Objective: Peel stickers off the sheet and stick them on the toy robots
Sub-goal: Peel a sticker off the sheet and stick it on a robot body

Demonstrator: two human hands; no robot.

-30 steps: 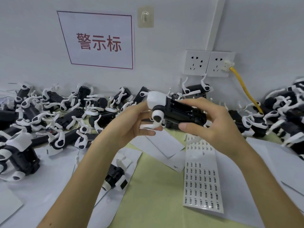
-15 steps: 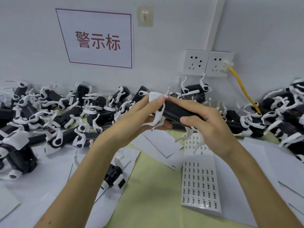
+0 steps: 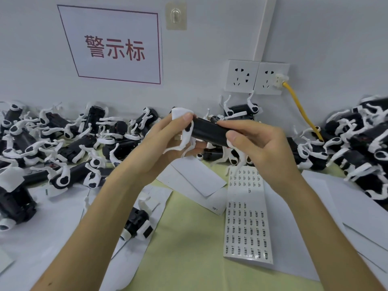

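At the centre of our view, above the table, we hold one toy robot (image 3: 210, 132) level between both hands, its black body running from 9 to 3 o'clock and its white legs hanging below. Our left hand (image 3: 159, 152) grips the front end, with the thumb on the white head piece and the fingers curled underneath. Our right hand (image 3: 262, 150) pinches the rear of the black body between thumb and curled fingers. Whether a sticker sits under either thumb we cannot tell.

We judge the step in hand to be the sticking itself, with the robot steadied so a label can be pressed down or checked. At 5 o'clock from the robot the sticker sheet (image 3: 246, 223) lies flat on the yellow-green mat (image 3: 189, 259). Most of its rows are full, and there is a bare patch near its far end. The next move, as we read it, calls for freeing one hand, laying this robot aside and lifting one small label by its edge without creasing it.

At 7 o'clock a single robot (image 3: 136, 223) lies alone on white paper. Blank backing sheets (image 3: 193, 179) lie just below our hands. Heaps of robots crowd the far edge at 9 o'clock (image 3: 63, 139) and 3 o'clock (image 3: 357, 143). On the wall, a sign (image 3: 113, 47) with red characters hangs at 11 o'clock and wall sockets (image 3: 256, 77) sit at 1 o'clock, with a yellow cable (image 3: 300, 110) running down from them.
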